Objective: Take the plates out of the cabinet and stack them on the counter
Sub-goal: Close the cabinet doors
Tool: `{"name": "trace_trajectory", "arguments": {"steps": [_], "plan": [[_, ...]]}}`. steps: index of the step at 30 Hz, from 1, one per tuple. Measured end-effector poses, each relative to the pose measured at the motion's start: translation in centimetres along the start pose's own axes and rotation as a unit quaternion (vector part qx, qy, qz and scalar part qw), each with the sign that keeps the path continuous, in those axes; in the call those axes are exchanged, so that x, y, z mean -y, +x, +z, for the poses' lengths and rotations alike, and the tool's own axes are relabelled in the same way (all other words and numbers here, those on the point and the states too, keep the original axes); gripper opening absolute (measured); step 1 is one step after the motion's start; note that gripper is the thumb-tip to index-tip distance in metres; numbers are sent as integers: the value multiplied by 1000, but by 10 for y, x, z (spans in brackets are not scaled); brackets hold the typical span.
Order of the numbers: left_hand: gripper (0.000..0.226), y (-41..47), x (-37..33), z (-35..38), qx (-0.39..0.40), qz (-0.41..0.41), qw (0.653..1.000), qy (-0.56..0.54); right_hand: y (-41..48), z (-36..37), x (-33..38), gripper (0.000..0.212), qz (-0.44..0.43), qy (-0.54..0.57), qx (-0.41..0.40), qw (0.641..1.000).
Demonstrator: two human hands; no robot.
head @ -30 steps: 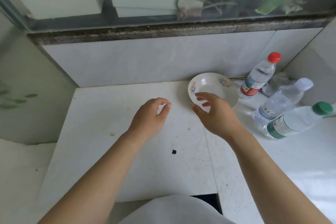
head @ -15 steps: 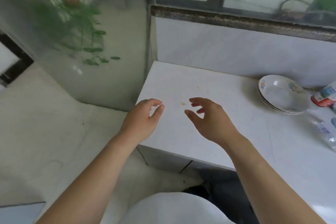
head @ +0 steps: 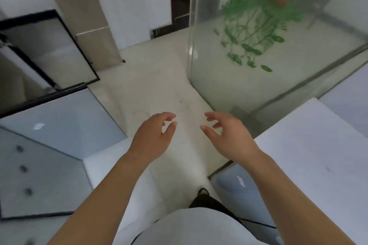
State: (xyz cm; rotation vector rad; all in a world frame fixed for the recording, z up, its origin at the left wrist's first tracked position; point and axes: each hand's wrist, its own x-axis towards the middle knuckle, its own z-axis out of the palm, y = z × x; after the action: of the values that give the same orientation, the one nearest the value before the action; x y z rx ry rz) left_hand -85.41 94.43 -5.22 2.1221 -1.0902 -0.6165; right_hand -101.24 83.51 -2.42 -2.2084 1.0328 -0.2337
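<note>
Hands apart and empty: left hand (head: pixel 153 135) and right hand (head: pixel 229 135) side by side above the floor (head: pixel 159 85), fingers loosely curled. Surface (head: pixel 318 145) at right, only its near-left corner in view. No plates visible anywhere. Glass-fronted cabinet (head: pixel 59 125) at left; open or closed, cannot tell. Farther off, glass screen (head: pixel 258 45) with green leaves. Judged a fetch step, between loads. Next calls for reaching into that cabinet and gripping a plate securely.
</note>
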Motion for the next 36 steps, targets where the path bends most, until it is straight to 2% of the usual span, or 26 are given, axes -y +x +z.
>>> {"name": "trace_trajectory", "arguments": {"steps": [6, 10, 19, 28, 32, 36], "plan": [[31, -4, 63, -50, -93, -118, 989, 0, 66, 55, 54, 40, -88, 19, 97, 991], [32, 19, 89, -71, -132, -159, 978, 10, 121, 81, 77, 41, -129, 17, 153, 980], [37, 108, 117, -108, -150, -221, 962, 50, 260, 110, 112, 41, -184, -2, 218, 958], [36, 111, 197, -180, -208, -313, 920, 108, 331, 194, 192, 41, -269, -28, 313, 910], [37, 123, 244, -206, -194, -320, 918, 129, 354, 247, 228, 40, -289, -46, 321, 901], [40, 139, 297, -231, -144, -318, 921, 175, 378, 294, 251, 41, -286, -114, 327, 893]]}}
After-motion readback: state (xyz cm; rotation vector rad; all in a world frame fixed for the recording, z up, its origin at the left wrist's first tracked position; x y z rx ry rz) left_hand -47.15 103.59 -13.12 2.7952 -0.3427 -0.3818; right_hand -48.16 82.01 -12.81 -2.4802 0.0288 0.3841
